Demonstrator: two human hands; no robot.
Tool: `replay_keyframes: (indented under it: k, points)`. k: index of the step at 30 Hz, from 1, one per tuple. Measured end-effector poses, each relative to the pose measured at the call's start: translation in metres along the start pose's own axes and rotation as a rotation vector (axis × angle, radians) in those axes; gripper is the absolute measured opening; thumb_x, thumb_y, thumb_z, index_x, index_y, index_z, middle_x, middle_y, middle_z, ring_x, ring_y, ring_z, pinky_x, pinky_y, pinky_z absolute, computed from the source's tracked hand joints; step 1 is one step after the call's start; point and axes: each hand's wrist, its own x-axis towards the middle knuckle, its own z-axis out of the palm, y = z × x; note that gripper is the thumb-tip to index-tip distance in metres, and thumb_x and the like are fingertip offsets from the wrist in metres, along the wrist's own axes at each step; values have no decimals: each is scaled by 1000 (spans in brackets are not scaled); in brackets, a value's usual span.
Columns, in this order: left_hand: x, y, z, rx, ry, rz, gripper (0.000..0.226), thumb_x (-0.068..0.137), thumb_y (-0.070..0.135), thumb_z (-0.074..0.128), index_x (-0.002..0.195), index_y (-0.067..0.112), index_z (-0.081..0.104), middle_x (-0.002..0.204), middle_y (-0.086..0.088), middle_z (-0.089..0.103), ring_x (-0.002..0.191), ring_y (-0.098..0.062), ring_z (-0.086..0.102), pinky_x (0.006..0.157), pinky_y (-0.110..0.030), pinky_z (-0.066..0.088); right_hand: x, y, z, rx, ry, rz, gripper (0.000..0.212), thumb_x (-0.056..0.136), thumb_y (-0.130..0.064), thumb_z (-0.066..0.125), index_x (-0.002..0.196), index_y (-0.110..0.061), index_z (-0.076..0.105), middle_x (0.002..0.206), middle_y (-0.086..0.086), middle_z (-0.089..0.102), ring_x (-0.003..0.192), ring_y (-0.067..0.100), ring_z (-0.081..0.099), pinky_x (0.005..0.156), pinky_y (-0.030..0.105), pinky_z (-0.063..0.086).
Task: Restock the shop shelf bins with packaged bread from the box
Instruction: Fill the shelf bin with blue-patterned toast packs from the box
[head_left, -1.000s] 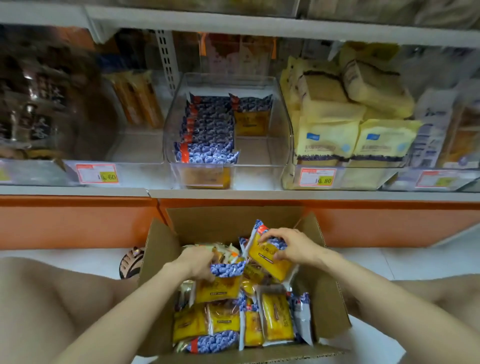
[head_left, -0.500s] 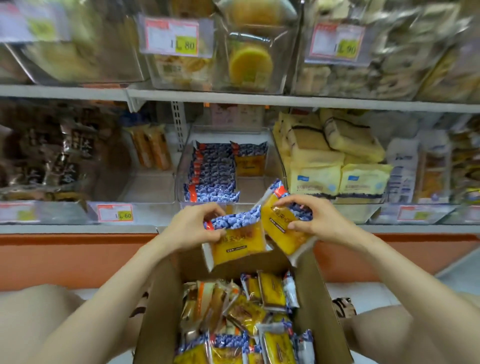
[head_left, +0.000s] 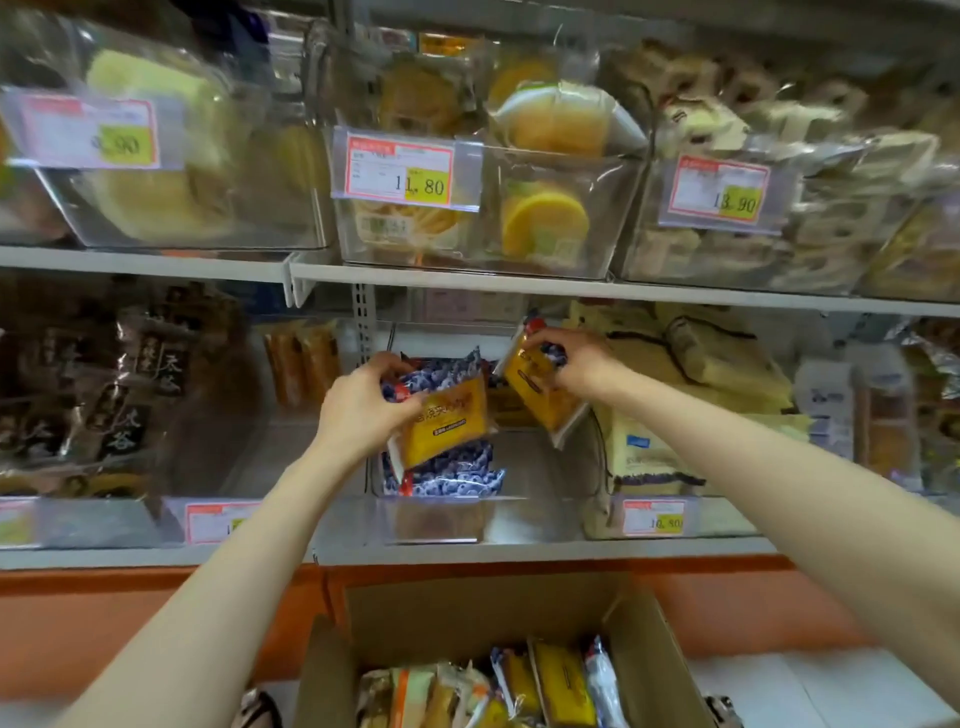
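Both arms reach up from the cardboard box (head_left: 467, 608) to the lower shelf (head_left: 519, 552).

Left hand (head_left: 363, 410): fingers curled round the blue top end of one yellow bread packet (head_left: 454, 423), thumb pinching from the near side.

Right hand (head_left: 576, 364): fingers folded over the top end of a second packet (head_left: 535, 387), which hangs tilted.

Both packets are over the middle clear bin (head_left: 535, 519), at or just inside its mouth. Neither is let go.

Grip reading: each packet is held by its top end so the bottom goes in first, probably to stand it on edge like the stocked row (head_left: 441, 480) along the bin's left wall. The left-hand packet sits right in front of that row and likely joins it. The right-hand packet is over the bin's barer right half, likely to start a row there. One packet per hand looks like a way to halve the trips.

Counts:
- Packets in hand: two.
- Stocked row: blue edges overlap, so there is no firm count; more than three.
- Loose packets (head_left: 561, 686) in the box: several, cut off by the bottom edge, not countable.
- Price tags (head_left: 400, 169) on the upper shelf bins: three.

Judgement: restocking is mid-way, since the box holds plenty and the bin has room.
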Motion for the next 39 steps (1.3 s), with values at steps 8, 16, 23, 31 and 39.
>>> replay_keyframes:
  k: [8, 16, 23, 31, 39]
  points:
    - [20, -21, -1, -18, -4, -48, 37, 79, 29, 71, 113, 19, 59, 101, -3, 66, 87, -24, 64, 71, -30, 51, 63, 21, 33, -357, -393, -71, 47, 83, -5, 58, 112, -42, 56, 135, -1, 51, 97, 20, 59, 75, 35, 54]
    - [24, -19, 8, 16, -65, -41, 30, 79, 26, 71, 106, 23, 58, 93, 2, 61, 85, -21, 64, 72, -31, 52, 81, 29, 57, -380, -440, -268, 50, 80, 12, 48, 114, -24, 57, 131, 4, 52, 117, 25, 49, 83, 31, 41]
    - [29, -21, 10, 5, -91, -52, 32, 80, 25, 70, 109, 21, 57, 103, -4, 66, 86, -22, 66, 77, -37, 56, 84, 34, 65, -624, -308, -434, 42, 83, 5, 48, 110, -25, 60, 115, 5, 58, 108, 25, 43, 82, 34, 31]
    - [23, -20, 10, -8, -73, -35, 31, 80, 22, 70, 109, 19, 58, 91, 2, 60, 76, -17, 61, 71, -27, 52, 66, 6, 50, -453, -337, -110, 34, 88, -3, 46, 108, -25, 64, 120, 2, 56, 98, 20, 55, 67, 25, 39]
    - [20, -21, 7, -19, -42, 11, 32, 79, 26, 73, 106, 17, 59, 88, 3, 61, 74, -15, 60, 68, -24, 49, 59, 22, 88, -372, -638, 54, 62, 83, 2, 51, 141, -16, 37, 138, 10, 46, 118, 26, 48, 84, 30, 42]
